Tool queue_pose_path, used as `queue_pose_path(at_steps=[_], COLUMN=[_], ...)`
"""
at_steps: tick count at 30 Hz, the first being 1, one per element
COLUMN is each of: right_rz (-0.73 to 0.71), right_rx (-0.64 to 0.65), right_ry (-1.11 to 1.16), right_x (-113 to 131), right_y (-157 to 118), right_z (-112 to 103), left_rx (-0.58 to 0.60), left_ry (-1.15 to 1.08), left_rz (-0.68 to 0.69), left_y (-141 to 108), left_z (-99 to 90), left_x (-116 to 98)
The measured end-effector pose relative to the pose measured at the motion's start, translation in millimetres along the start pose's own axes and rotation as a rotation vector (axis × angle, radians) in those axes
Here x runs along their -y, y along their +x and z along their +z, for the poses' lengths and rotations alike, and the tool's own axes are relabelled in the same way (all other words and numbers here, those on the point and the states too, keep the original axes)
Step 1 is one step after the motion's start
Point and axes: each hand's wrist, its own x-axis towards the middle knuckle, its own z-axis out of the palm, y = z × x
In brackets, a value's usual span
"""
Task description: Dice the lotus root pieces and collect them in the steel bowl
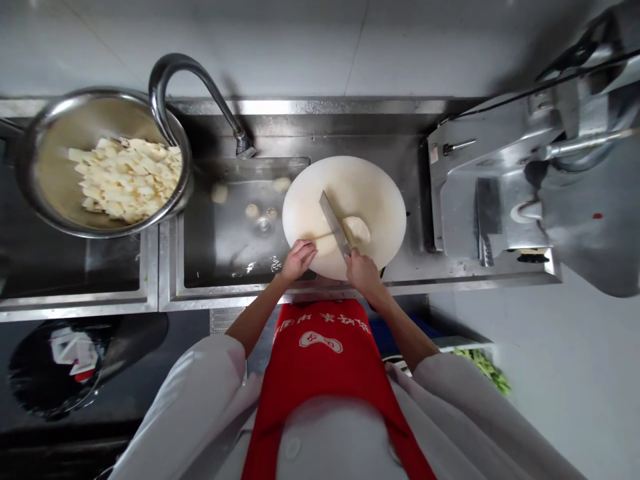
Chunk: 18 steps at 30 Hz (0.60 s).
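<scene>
My right hand [363, 272] grips the handle of a kitchen knife [334, 220], its broad blade slanting up and left over the round white cutting board [385, 180]. Just right of the blade lies a pale, rounded vegetable chunk [358, 230], perhaps lotus root. On the blade's left, a flat pale vegetable piece [326, 243] with a thin straight upper edge rests on the board. My left hand [299, 257] is at the board's lower left rim, its fingers closed together at the outer end of this flat piece. The fingertips partly hide what they pinch.
A steel bowl [45, 193] of pale cut pieces [130, 179] stands left, beneath the curved faucet [200, 70]. Several pale vegetable ends [252, 211] lie in the sink [225, 253]. On the right, a cleaver [487, 217] lies on a metal machine [455, 180].
</scene>
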Motion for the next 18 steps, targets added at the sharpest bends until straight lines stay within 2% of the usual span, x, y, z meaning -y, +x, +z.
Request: queue_pose_path(at_steps=[2,7,11,15,18], right_rz=[-0.001,0.005,-0.006,0.004,-0.007], right_rx=[-0.018,0.074,0.006,0.07,0.037], right_ry=[0.005,0.012,-0.01,0.003,-0.003], right_x=[4.4,18.5,22.9,28.0,30.7], right_y=[-2.4,-0.5,-1.7,-1.5,-2.9], right_z=[-1.1,-4.4,-5.4,-1.9,0.1], left_rx=[-0.006,-0.026,-0.023,-0.034,-0.046], left_ry=[-0.004,-0.01,-0.02,-0.026,-0.028], left_rz=[0.011,0.012,0.02,0.038,0.037], left_y=[-0.6,-0.7,0.2,1.3,1.3], left_z=[1.6,2.1,2.8,1.8,-0.3], left_x=[1.6,3.4,3.5,2.7,3.3])
